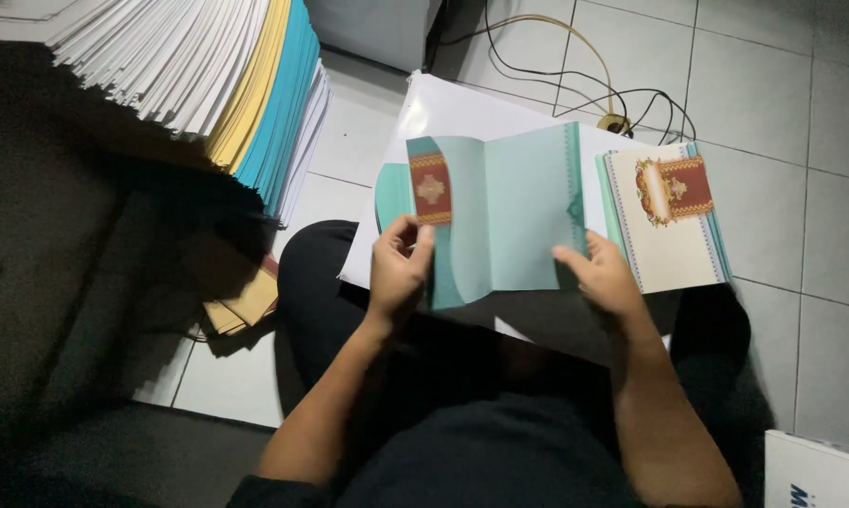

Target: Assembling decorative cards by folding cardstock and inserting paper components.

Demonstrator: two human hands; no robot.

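Observation:
I hold a light teal card [514, 212] open in front of me, its flaps partly unfolded. My left hand [398, 268] pinches its left flap, which carries a red and gold ornamental panel [430, 188]. My right hand [598, 273] grips the lower right edge of the card's right panel. Under the card lies a large white sheet [462, 108] on the floor. To the right sits a stack of folded cards [664, 221], cream on top with a red and gold emblem and teal edges.
A tall fanned stack of white, yellow and teal sheets [227, 85] fills the upper left. Cables [575, 80] trail across the grey tiled floor [782, 113] behind. My dark-clothed legs are below. A white box corner [815, 475] shows at the lower right.

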